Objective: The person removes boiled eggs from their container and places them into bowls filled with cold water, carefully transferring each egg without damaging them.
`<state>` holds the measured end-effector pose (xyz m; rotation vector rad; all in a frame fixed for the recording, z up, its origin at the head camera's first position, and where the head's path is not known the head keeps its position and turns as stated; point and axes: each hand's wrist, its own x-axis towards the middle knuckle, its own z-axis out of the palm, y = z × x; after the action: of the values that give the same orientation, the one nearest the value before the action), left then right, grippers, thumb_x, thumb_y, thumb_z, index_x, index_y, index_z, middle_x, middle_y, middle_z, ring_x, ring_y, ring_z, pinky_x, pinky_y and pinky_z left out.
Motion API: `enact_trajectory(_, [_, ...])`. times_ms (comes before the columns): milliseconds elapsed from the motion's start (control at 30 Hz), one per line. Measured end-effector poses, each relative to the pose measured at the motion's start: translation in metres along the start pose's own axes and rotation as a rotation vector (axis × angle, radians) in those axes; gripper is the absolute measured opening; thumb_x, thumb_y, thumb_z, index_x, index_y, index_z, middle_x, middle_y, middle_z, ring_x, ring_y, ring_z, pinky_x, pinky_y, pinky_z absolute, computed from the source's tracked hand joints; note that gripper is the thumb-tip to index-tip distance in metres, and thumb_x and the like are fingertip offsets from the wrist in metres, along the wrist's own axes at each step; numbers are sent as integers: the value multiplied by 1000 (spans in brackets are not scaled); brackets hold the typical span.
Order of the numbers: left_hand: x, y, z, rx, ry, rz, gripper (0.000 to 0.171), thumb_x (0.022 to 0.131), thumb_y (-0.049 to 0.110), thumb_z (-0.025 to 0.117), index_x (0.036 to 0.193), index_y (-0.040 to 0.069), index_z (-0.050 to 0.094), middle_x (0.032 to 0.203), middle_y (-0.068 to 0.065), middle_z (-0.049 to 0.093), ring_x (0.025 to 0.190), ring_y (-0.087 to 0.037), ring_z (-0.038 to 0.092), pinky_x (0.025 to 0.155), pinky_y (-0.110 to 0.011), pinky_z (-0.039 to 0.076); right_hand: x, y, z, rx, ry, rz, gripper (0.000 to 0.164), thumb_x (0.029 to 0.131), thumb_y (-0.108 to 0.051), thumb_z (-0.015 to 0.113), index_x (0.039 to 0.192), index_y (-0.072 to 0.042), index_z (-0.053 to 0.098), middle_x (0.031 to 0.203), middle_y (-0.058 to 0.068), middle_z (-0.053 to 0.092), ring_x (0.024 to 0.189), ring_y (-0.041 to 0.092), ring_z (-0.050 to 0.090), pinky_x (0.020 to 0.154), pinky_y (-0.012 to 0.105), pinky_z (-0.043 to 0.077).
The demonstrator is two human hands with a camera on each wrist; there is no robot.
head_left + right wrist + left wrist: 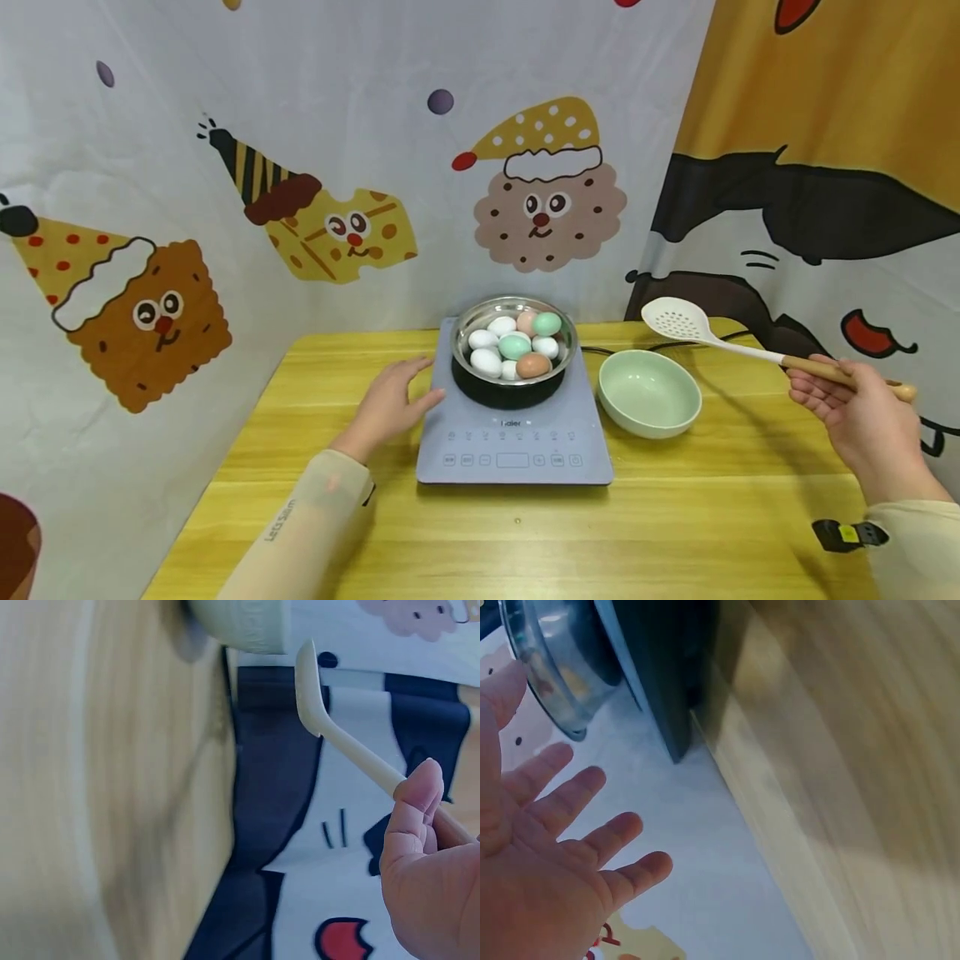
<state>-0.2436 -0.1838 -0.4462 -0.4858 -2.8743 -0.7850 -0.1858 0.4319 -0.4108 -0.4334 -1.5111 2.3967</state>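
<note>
Skimmer [750, 351], white with wooden handle [817, 369], is gripped by the right hand [873, 425] at the right of the frame, while the left hand [386, 410], its sleeve [307, 508] lettered "Let's Slim", is empty with fingers [622, 836] spread, left of centre, beside the "Haier" cooktop [581, 417] bearing a metal pot [567, 342] of eggs [514, 344].

A smooth white perforated skimmer [673, 320], plastic by its look, carries a smooth wooden handle [817, 367] above a round pale-green bowl [648, 392] with a glossy, ceramic-looking glaze. Polished metal gleams on a round silver pot [567, 343] of smooth-shelled white, brown and green eggs [514, 346], set on a flat grey-blue cooker [450, 421] with a smooth, low-sheen top. Streaked grain and a soft shine mark the yellow wood table [450, 542]; a cartoon-printed white cloth [337, 83] hangs matt and lightly creased behind cream fabric sleeves [300, 517].
</note>
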Motion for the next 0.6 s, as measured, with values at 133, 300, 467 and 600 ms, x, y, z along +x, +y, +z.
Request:
enact_trajectory(133, [-6, -9, 1, 10, -63, -19, 64, 101, 44, 74, 154, 12, 57, 164, -16, 53, 151, -50, 46, 127, -68, 35, -9, -10, 7, 8, -69, -41, 29, 113, -30, 54, 110, -12, 76, 94, 4, 84, 81, 17, 82, 66, 30, 68])
enact_trajectory(300, [-17, -17, 1, 29, -170, 0, 67, 94, 53, 79, 150, 20, 63, 164, -6, 54, 153, -55, 40, 125, -77, 29, -21, -17, 26, 39, -192, -73, 30, 113, -29, 55, 116, -8, 76, 102, 6, 84, 87, 18, 83, 70, 31, 68])
enact_trajectory(467, [-36, -15, -4, 27, -186, 48, 68, 81, 57, 89, 138, 24, 73, 158, 0, 61, 156, -50, 39, 123, -85, 16, -29, -21, 47, 5, -353, -145, 34, 116, -25, 48, 122, -4, 74, 110, 9, 84, 93, 19, 83, 75, 30, 68])
enact_trajectory(600, [-51, -12, -4, 22, -143, 102, 60, 73, 57, 93, 123, 25, 81, 150, 3, 68, 154, -46, 44, 122, -86, 17, -34, -24, 64, -21, -429, -173, 35, 116, -24, 46, 126, -2, 72, 111, 11, 84, 93, 19, 82, 78, 29, 68])
